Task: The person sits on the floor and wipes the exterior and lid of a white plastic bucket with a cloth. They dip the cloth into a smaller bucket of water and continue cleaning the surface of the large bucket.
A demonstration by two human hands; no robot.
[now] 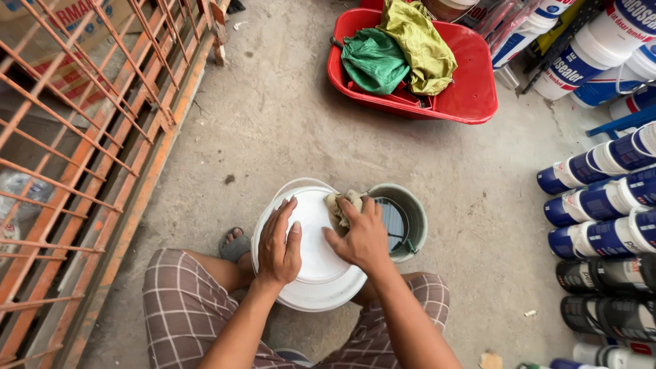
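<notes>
The left hand [279, 242] lies flat over the white bucket lid [318, 263] and hides part of its top; the bucket beneath cannot be seen. The right hand [362, 236] covers most of the cloth [340, 203], so only a crumpled end shows. Both forearms run off the bottom edge. The grey pail [403, 220] is partly hidden by that hand. The red tub [471, 89] holds rags that hide its inside. The stacked paint buckets [601, 232] are cut by the right edge.

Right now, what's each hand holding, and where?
Right hand presses a rag, bunched under its fingers, on the white lid. Left hand lies flat on the lid, gripping nothing.
</notes>
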